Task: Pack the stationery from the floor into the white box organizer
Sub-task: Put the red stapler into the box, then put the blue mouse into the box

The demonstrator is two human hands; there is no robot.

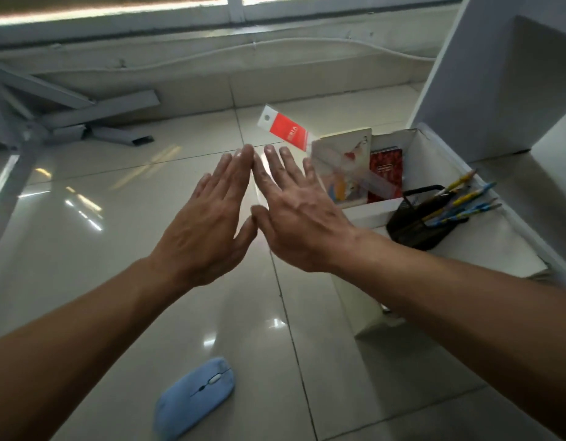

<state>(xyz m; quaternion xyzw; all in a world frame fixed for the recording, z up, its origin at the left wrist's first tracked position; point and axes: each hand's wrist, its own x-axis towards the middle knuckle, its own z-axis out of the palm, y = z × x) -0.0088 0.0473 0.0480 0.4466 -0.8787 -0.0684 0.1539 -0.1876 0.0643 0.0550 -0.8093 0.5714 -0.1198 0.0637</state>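
Grey metal frame legs [84, 113] lie on the glossy tiled floor [84, 218] at far left, well apart from the work and no hazard to it. Near the lower edge a pale blue computer mouse [195, 397] lies on the floor, outside the box. It is judged to be an item not yet packed, and it risks being overlooked or knocked, since both forearms reach over and past it. The left hand [208, 218] is stretched forward, back uppermost, fingers straight and close together; its grip is spread flat and holds nothing. The right hand [294, 214] mirrors it, with the forefinger tips and thumb tips of the two hands touching or nearly so; its grip is likewise flat and empty. Just beyond the right fingertips a clear plastic ruler in a red-and-white card sleeve [286, 130] slants, its carded end up and to the left, outside the box. Its clear end lies over the rear compartment of the white box organizer [431, 163]. It is blurred, and whether it rests on anything cannot be told. Principal risk: with no hand on it and much of its length overhanging, the ruler may tip over the rim onto the floor. Behind it stand a cream illustrated notebook [351, 141] and a red notebook [388, 162]. In the nearer compartment a black mesh pen holder [415, 224] lies tilted, and its yellow and blue pencils [463, 202] are liable to slide out if the box is jolted.
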